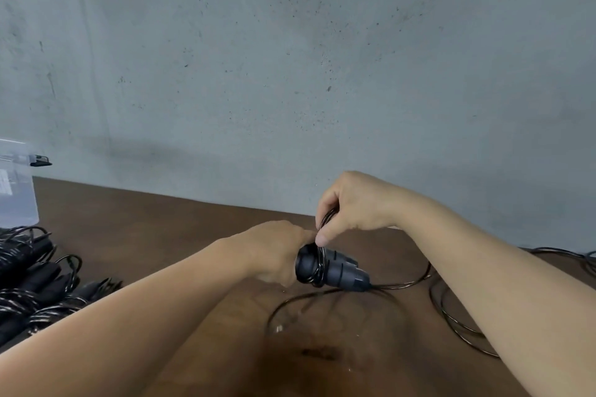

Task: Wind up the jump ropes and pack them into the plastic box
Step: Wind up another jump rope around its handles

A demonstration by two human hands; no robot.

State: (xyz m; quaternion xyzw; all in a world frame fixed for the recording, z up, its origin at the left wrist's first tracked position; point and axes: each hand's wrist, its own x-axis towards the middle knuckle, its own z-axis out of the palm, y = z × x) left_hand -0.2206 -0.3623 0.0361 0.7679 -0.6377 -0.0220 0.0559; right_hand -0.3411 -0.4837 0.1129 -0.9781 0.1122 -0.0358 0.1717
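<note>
Slack black cord [322, 295] is seen looping across the dark wooden surface [161, 219] nearest the viewer, left loose there, it appears, so that it can be drawn up turn by turn. Just above it, a pair of black jump-rope handles [332, 269] is held side by side over the middle of the surface, gripped at one end by the left hand [277, 251], whose fingers are curled round them; the handles seem to be kept together to serve as a core for winding. The right hand [351, 203] is raised just above the handles, its thumb and curled fingers pinching a few strands of the cord, which are being laid round the handles near the left hand's grip. More unwound cord [458, 322] is spread toward the right edge of the surface. Along the left edge, a heap of already wound jump ropes [35, 280] is gathered, not yet packed. The clear plastic box [16, 190] is stood at the far left corner against the grey concrete wall [290, 58], presumably placed close to the heap for loading; its contents cannot be made out.
</note>
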